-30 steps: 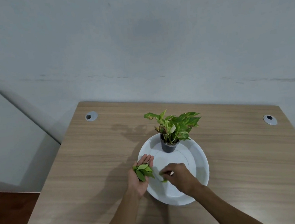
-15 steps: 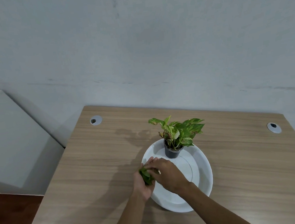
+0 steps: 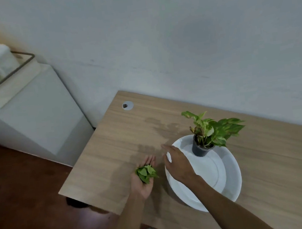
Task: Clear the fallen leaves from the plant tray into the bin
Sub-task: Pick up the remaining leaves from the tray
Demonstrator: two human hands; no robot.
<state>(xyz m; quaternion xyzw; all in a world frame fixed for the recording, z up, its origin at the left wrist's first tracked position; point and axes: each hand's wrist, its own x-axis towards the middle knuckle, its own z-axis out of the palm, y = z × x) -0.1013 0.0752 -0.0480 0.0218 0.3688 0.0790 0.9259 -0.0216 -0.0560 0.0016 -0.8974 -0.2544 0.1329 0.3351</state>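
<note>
A round white plant tray (image 3: 231, 178) lies on the wooden desk (image 3: 115, 142), with a small black pot (image 3: 199, 149) of green and yellow leaves standing at its far side. My left hand (image 3: 143, 179) is palm up over the desk, left of the tray, cupping a small heap of green fallen leaves (image 3: 146, 173). My right hand (image 3: 176, 163) hovers over the tray's left rim, fingers spread, holding nothing. No loose leaves show on the bare part of the tray. No bin is recognisable in view.
A white cabinet (image 3: 33, 116) stands left of the desk, with a white object and a brown wire frame (image 3: 6, 76) on top. Dark wooden floor (image 3: 25, 204) lies below. Two cable grommets (image 3: 127, 105) sit in the desk. The wall is close behind.
My right hand has left the left palm and opened over the tray's rim. The view has swung left, bringing the cabinet in. The leaves stay in my left palm.
</note>
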